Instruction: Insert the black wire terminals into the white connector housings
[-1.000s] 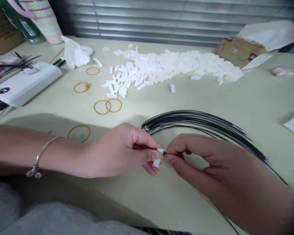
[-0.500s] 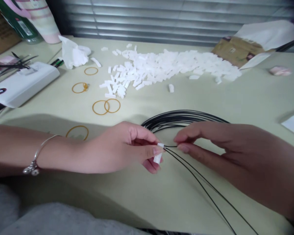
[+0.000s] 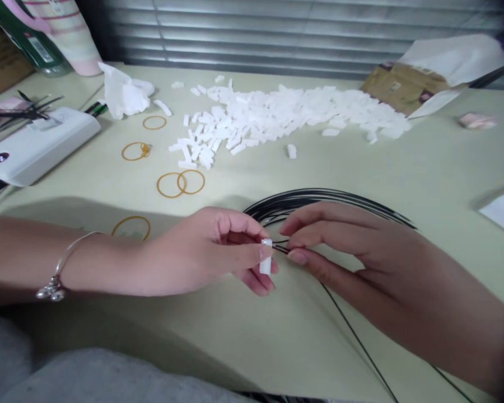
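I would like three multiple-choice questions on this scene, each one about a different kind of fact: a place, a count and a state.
1. Where is the metal bracelet?
A) Left wrist
B) Right wrist
C) Neither wrist

2. How many rubber bands lie on the table?
A) Three
B) Five
C) Seven

3. What is the state of the white plastic connector?
A) Pinched in the left hand
B) Lying loose on the table
C) Standing in a pile

Answers:
1. A, it hangs at the end of the left forearm.
2. B, two of the five overlap.
3. A, the fingers grip it, next to the black wires pinched by the right hand.
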Motion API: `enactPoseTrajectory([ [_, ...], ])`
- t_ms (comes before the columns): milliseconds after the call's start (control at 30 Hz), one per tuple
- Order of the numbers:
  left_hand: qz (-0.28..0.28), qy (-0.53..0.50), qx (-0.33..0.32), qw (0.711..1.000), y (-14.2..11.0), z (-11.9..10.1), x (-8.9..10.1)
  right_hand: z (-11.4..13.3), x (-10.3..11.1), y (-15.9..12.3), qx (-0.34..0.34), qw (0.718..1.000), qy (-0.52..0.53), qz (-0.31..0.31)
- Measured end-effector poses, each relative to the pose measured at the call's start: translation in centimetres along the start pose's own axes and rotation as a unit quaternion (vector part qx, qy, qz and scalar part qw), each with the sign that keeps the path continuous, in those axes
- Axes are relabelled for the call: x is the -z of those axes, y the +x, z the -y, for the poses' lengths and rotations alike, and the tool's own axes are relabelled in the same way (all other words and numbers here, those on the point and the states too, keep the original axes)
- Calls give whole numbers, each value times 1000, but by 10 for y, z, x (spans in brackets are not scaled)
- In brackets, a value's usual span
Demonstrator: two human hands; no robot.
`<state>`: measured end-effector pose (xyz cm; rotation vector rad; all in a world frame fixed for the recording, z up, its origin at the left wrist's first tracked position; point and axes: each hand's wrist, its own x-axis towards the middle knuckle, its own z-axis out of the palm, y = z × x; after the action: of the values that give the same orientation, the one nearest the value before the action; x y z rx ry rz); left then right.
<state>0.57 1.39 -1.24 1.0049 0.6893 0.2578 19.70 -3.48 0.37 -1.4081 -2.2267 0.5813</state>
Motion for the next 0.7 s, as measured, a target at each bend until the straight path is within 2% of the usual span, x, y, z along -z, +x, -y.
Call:
enactPoseTrajectory([
  [133, 7, -13, -15, 1000, 0, 2, 0, 1, 0, 0, -32, 999, 15, -7],
  [367, -18, 9, -3, 1000, 1, -1, -2, 5, -3, -3, -36, 999, 12, 3],
  [567, -22, 34, -6, 999, 0, -1, -1, 5, -12, -3, 37, 999, -20, -20],
  [700, -14, 49, -7, 999, -1, 1, 0, 1, -8, -6, 58, 997, -49, -5],
])
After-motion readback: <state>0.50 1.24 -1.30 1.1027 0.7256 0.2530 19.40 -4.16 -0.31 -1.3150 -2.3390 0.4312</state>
